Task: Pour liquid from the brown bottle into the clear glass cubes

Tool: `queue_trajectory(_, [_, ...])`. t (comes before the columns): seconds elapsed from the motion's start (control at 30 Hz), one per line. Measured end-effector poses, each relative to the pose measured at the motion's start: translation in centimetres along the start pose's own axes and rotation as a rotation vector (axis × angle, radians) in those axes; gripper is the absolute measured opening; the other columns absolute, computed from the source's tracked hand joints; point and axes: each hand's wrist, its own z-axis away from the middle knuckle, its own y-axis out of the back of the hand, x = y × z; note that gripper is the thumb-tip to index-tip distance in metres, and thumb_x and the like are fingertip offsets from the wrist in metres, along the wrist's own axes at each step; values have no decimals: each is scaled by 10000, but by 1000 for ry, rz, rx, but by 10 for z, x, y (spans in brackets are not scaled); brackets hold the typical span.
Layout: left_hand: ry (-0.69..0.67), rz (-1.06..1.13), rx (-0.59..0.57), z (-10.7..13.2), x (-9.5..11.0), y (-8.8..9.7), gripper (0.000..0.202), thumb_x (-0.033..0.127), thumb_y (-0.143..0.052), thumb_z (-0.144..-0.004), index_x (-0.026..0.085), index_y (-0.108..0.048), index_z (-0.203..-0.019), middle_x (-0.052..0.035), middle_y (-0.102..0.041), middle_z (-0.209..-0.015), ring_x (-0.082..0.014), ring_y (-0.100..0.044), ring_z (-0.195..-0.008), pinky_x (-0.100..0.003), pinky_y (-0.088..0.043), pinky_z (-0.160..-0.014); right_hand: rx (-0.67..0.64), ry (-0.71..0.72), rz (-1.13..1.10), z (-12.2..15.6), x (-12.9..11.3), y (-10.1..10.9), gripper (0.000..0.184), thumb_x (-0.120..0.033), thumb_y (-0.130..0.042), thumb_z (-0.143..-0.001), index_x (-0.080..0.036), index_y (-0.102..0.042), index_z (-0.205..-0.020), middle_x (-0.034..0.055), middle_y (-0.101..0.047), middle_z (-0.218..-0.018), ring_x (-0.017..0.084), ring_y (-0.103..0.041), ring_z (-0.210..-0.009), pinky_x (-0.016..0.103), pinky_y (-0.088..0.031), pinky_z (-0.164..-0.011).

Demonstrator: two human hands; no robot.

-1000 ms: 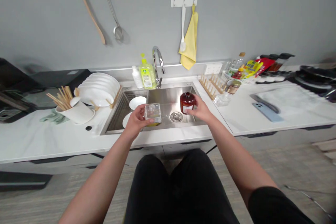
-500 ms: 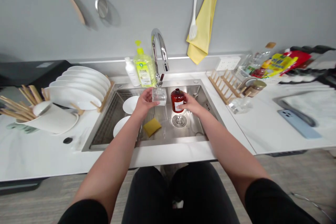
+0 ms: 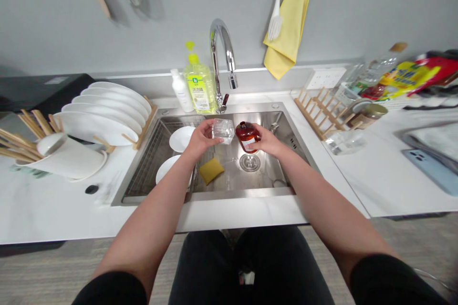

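Left hand (image 3: 203,141): fingers clamped on box (image 3: 223,130), over sink (image 3: 246,194). Sponge (image 3: 212,170) lies below, in sink. Box and bottle (image 3: 246,138) closer than a second ago; now just beside each other, contact can't be told. Bottle, upright half a second back, now leans mouth-first toward box; both seem handled as a pair. Right hand (image 3: 265,141): fingers clamped on bottle.

Kitchen, by sink (image 3: 243,194) and plates (image 3: 95,126)

From the head, one view looks forward and down onto both hands (image 3: 202,141) (image 3: 265,141).
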Motion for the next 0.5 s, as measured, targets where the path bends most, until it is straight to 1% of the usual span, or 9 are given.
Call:
queue_trajectory(0.07, [8, -7, 4, 0, 1, 0, 914, 410, -1151, -542, 200, -744, -1332, -127, -841, -1314, -325, -794, -1195, -510, -643, -1102, 0, 2, 25, -1, 2, 1, 962, -301, -1045, -649, -261, -681, -1539, 110, -810, -1446, 380, -788, -1283, 632, -575, -1250])
queue_trajectory(0.17, [6, -21, 10, 0, 2, 0, 904, 420, -1144, -542, 206, -749, -1327, -126, -840, -1323, -330, -792, -1207, -521, -638, -1120, -17, 12, 41, -1, 4, 0, 949, -323, -1042, -658, -260, -683, -1535, 110, -818, -1423, 382, -793, -1261, 644, -581, -1238])
queue_trajectory(0.27, [1, -48, -4, -1, 1, 1, 888, 401, -1132, -555, 208, -746, -1331, -126, -836, -1330, -331, -791, -1204, -528, -633, -1125, -28, 16, 60, 0, 3, 0, 953, -330, -1032, -687, -272, -663, -1565, 112, -807, -1451, 385, -784, -1294, 641, -582, -1238])
queue_trajectory(0.37, [-3, -78, -22, 0, 1, 1, 884, 377, -1117, -571, 202, -740, -1351, -133, -824, -1366, -331, -785, -1214, -532, -625, -1132, -15, 18, 98, 0, 2, 1, 948, -310, -1015, -714, -305, -649, -1588, 96, -792, -1488, 384, -776, -1322, 638, -590, -1238])
queue_trajectory(0.5, [2, -102, -24, 0, 1, 0, 874, 353, -1106, -577, 191, -742, -1354, -136, -822, -1370, -322, -789, -1190, -533, -616, -1138, -16, 40, 155, 1, 2, 2, 931, -274, -996, -732, -321, -651, -1595, 83, -797, -1472, 394, -776, -1320, 660, -596, -1231])
